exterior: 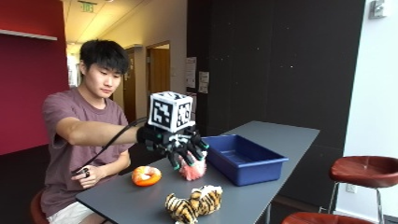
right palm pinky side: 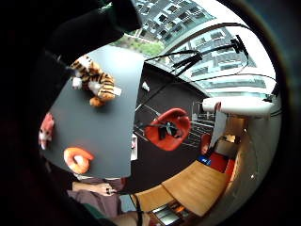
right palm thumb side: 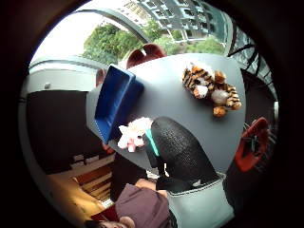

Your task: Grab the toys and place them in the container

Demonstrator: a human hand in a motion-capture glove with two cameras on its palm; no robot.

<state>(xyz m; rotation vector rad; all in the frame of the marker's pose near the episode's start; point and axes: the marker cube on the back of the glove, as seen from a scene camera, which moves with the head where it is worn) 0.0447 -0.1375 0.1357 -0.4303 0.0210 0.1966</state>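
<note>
A person sits at a grey worktop (exterior: 261, 196) with the gloved right hand (exterior: 177, 144) stretched out above it, palm down. This grip is spread wide, its fingers (exterior: 187, 156) pointing downward and holding nothing. Just under the fingertips stands a pink plush toy (exterior: 193, 170), upright on the worktop, its long axis close to vertical; I cannot tell if the fingers touch it or only hang over it. In the thumb side palm view the same pink toy lies beside a black fingertip, close to the edge of the worktop. Beyond the grip, on the far side of the pink toy, sits the blue container (exterior: 245, 161), a low rectangular tub whose long axis runs along the worktop away from the person. On the near side of the grip, toward the person's body, lies an orange ring-shaped toy (exterior: 146, 176), flat on the worktop. In front of the grip, near the front edge of the worktop, lies a tiger plush (exterior: 193, 203), its long axis roughly across the worktop. The person's bare left hand (exterior: 87, 176) rests by the worktop edge, apart from the toys.
</note>
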